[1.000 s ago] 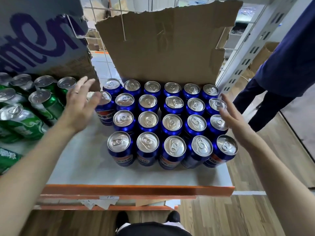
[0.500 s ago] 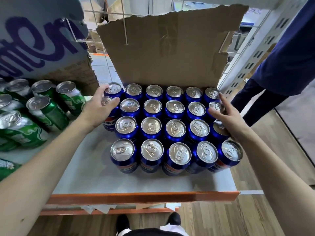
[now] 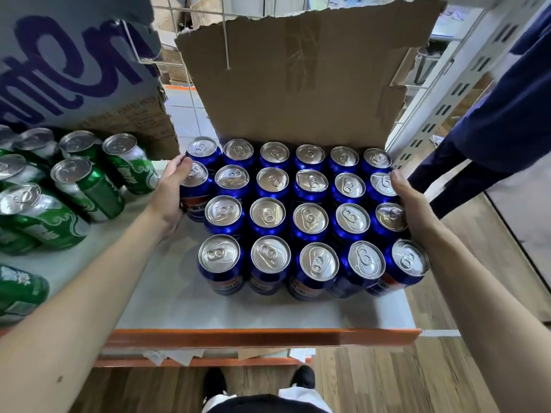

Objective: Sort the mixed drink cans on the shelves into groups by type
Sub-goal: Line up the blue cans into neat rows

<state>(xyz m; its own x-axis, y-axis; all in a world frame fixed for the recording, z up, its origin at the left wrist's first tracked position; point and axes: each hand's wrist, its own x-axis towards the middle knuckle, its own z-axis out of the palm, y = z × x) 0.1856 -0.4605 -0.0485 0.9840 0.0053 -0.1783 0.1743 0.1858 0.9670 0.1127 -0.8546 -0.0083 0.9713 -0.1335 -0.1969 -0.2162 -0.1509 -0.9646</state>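
Your left hand (image 3: 171,192) and right hand (image 3: 410,201) press flat — fingers straight — vs. opposite sides of the blue cans (image 3: 298,216) on the shelf (image 3: 179,299); green cans (image 3: 80,186) stand left, apart.

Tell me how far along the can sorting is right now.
Mostly grouped, it seems. The blue cans stand upright in one block before the cardboard flap; the green cans form their own cluster on the shelf. In hand: left hand and right hand press the blue block's sides. Left: one blue can juts out at the left hand; green cans look loosely spaced.
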